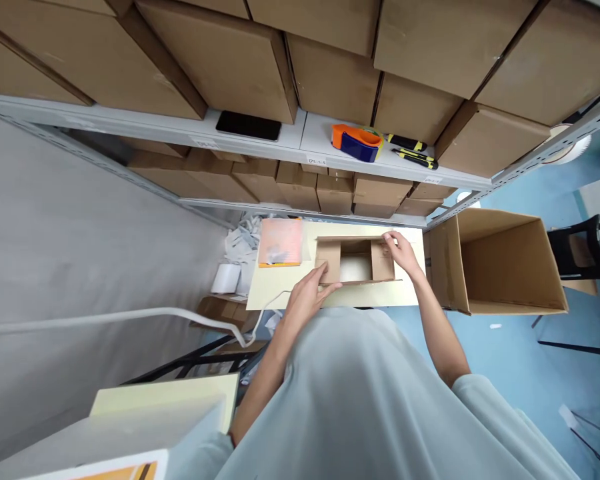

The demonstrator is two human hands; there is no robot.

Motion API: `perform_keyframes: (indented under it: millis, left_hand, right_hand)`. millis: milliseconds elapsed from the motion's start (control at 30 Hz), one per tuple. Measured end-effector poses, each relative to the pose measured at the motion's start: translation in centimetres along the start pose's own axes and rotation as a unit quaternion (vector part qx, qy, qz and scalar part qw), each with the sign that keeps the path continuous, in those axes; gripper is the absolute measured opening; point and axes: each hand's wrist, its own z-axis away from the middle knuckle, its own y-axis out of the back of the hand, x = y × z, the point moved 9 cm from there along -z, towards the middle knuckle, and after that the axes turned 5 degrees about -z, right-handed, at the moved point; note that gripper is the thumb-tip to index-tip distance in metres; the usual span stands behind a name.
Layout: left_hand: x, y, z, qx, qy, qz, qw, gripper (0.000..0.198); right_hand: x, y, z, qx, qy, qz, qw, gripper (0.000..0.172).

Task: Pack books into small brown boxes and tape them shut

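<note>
A small cardboard box (333, 257) lies on the pale yellow tabletop (407, 293) in front of me. Its two short end flaps are folded inward, and between them a gap shows a pale surface. The long flaps stand out along the far and near sides. My left hand (307, 293) grips the near left corner, its fingers on the left flap and the near edge. At the far right corner, my right hand (401, 253) pinches the edge between thumb and fingers.
A pink-topped stack (281, 241) sits left of the box. Above, the shelf (307, 143) holds cardboard boxes, a black phone (249, 125), an orange and blue tape dispenser (356, 142) and yellow-black utility knives (415, 158). A large open carton (510, 263) stands at right.
</note>
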Motion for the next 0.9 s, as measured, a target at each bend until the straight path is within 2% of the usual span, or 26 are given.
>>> perform_keyframes:
  millis: [100, 200, 267, 333, 467, 700, 800, 900]
  left_hand:
    - [-1.7, 0.6, -0.3, 0.040, 0.039, 0.026, 0.998, 0.087]
    - [-1.9, 1.3, -1.2, 0.089, 0.040, 0.008, 0.995, 0.099]
    - [-1.4, 1.0, -2.0, 0.089, 0.009, -0.001, 0.996, 0.091]
    - [-1.1, 0.5, -3.0, 0.071, -0.014, -0.001, 0.997, 0.075]
    - [-1.8, -0.5, -4.9, 0.041, -0.010, 0.004, 0.999, 0.057]
    - [-3.5, -2.0, -7.1, 0.041, 0.053, 0.074, 0.995, 0.048]
    - [-3.9, -2.7, -7.3, 0.061, 0.070, 0.101, 0.991, 0.045]
    - [-4.3, -3.4, -7.3, 0.058, 0.076, 0.132, 0.987, 0.044]
  right_hand:
    - [0.6, -0.3, 2.1, -0.041, 0.034, -0.020, 0.998, 0.067]
    - [1.3, 0.8, 3.9, -0.008, 0.029, 0.029, 0.999, 0.058]
    - [1.7, 1.6, 4.6, 0.017, 0.013, 0.056, 0.998, 0.056]
    - [1.8, 1.6, 4.9, 0.012, 0.008, 0.052, 0.999, 0.055]
    - [2.2, 0.7, 5.4, 0.008, 0.009, 0.055, 0.998, 0.059]
    - [3.6, -1.7, 7.1, 0.086, 0.006, 0.039, 0.995, 0.065]
    - [4.4, -1.9, 7.6, 0.119, -0.014, 0.026, 0.992, 0.063]
    - [4.4, -1.6, 7.2, 0.123, -0.018, 0.033, 0.992, 0.058]
